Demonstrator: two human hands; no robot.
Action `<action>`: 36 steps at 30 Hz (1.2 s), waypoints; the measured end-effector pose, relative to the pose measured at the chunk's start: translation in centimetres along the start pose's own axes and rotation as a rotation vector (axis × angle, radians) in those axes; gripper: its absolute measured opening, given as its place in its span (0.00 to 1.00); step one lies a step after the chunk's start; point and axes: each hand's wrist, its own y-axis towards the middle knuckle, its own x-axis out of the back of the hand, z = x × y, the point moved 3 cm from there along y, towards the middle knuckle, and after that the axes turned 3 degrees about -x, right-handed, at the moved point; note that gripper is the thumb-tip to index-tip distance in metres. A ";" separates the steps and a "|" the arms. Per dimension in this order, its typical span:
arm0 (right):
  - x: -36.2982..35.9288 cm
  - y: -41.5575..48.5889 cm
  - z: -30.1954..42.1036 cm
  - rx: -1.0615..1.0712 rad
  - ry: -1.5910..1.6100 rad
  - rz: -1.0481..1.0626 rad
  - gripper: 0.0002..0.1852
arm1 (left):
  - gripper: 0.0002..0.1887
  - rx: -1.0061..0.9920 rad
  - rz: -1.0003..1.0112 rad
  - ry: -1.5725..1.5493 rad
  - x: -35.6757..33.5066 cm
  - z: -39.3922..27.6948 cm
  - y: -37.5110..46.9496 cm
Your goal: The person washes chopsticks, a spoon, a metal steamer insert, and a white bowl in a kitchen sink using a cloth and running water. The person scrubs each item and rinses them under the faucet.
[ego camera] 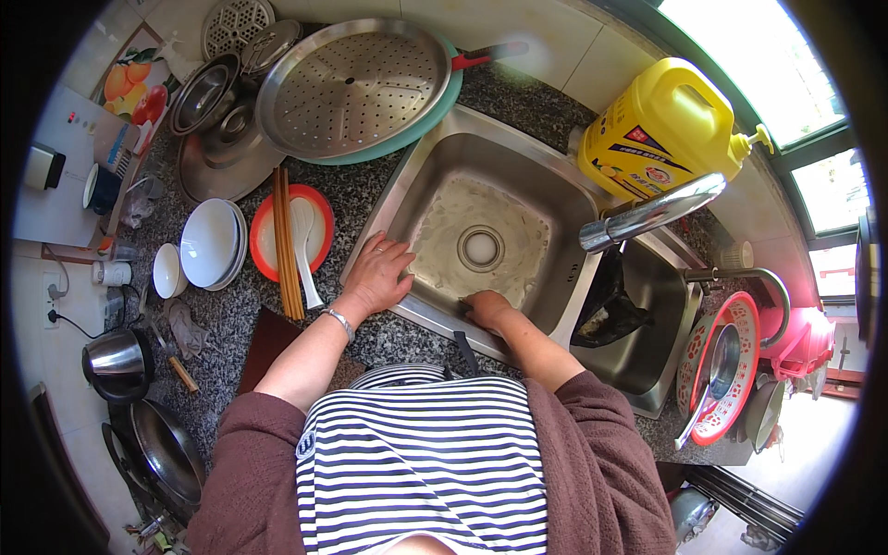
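My left hand rests on the left front rim of the stainless steel sink, fingers apart, with nothing held. Inside that basin, near its front wall, is my right hand; its fingers are bent and partly hidden, so whether they hold something cannot be told. A round drain lies beyond it. The chrome faucet reaches over the divider at the right. To the left of my left hand, wooden chopsticks and a white spoon lie across a red-rimmed plate.
White bowls, a perforated steel tray and metal lids stand on the left and back counter. A yellow detergent jug stands behind the faucet. A black plastic bag hangs in the smaller basin, beside a red-rimmed enamel basin.
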 end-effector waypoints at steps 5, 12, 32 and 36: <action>-0.1 0.0 -0.2 0.006 0.021 -0.008 0.22 | 0.18 0.005 0.009 0.002 0.0 0.1 0.0; -0.4 0.2 -0.5 -0.022 -0.002 -0.013 0.19 | 0.18 0.008 0.021 0.009 -0.1 0.0 0.0; -0.6 -0.1 -0.9 -0.025 -0.024 -0.024 0.18 | 0.17 0.023 0.042 0.027 -0.1 0.0 0.0; -0.5 0.0 -0.9 -0.007 -0.029 -0.007 0.19 | 0.17 0.015 0.035 0.025 -0.1 0.0 0.0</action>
